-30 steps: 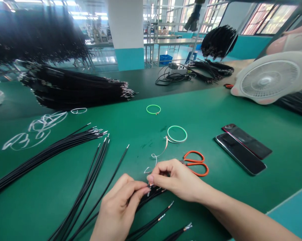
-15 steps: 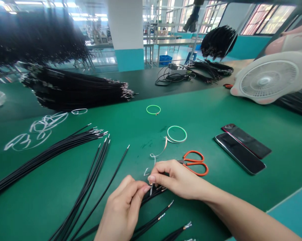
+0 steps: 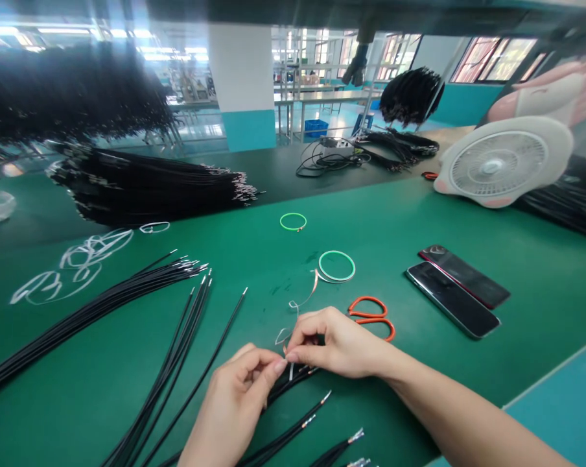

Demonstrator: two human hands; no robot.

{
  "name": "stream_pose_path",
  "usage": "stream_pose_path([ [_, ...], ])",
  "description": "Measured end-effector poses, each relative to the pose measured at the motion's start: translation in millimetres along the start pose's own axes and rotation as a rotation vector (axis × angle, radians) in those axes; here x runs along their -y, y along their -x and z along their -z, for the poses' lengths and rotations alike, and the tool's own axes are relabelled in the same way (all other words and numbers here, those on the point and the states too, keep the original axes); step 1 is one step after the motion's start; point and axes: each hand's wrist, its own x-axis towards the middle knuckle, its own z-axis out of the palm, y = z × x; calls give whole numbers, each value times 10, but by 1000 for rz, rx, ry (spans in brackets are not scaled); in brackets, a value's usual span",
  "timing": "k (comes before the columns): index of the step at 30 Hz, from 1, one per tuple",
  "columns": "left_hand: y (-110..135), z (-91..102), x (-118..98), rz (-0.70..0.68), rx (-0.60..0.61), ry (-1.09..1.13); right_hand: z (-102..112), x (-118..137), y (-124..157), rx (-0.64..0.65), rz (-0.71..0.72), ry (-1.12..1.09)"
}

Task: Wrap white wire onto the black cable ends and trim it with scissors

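My left hand (image 3: 234, 405) and my right hand (image 3: 334, 344) meet low in the middle of the green table (image 3: 419, 227). Both pinch a thin strip of tape (image 3: 290, 367) at the tips of a small bundle of black wires (image 3: 293, 379) under the fingers. The tape trails back in a loose curl (image 3: 300, 299) to a green-edged tape roll (image 3: 336, 266). Orange-handled scissors (image 3: 373, 318) lie just right of my right hand, partly hidden by it. Loose black wires with stripped ends (image 3: 176, 344) fan out to the left.
A big stack of black wires (image 3: 152, 185) lies at the back left, white tape scraps (image 3: 74, 263) beside it. A small green ring (image 3: 293, 222) sits mid-table. Two phones (image 3: 456, 288) lie at right, a white fan (image 3: 502, 162) behind them. More wire bundles (image 3: 404, 139) lie far back.
My hands stay pinched together on the tape and wire ends, with small finger shifts. The view has tilted down a little, so everything sits slightly lower and further left.
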Motion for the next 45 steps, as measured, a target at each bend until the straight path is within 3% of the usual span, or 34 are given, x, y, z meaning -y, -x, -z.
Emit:
stream_pose_path([
  [4, -52, -8, 42, 167, 76, 214, 79, 111, 77, 15, -7, 74],
  [6, -70, -18, 63, 216, 64, 256, 247, 121, 183, 21, -29, 144],
  [9, -83, -40, 81, 266, 57, 297, 583, 4, 369, -111, -163, 369],
  [12, -92, -53, 79, 310, 77, 327, 843, -173, 512, -67, -243, 517],
  [15, -107, -49, 79, 328, 109, 349, 941, -224, 602, 37, -223, 517],
  [21, -120, -44, 82, 340, 142, 324, 851, 116, 637, 243, -146, 360],
  [25, -108, -47, 67, 315, 165, 267, 645, 263, 478, 284, -19, 459],
  [31, -99, -45, 95, 278, 193, 191, 458, 160, 243, 280, 143, 825],
  [41, -118, -36, 82, 281, 230, 116, 454, 155, 142, 419, 152, 884],
  [45, -108, -45, 117, 278, 235, 111, 454, 132, 128, 406, 193, 886],
])
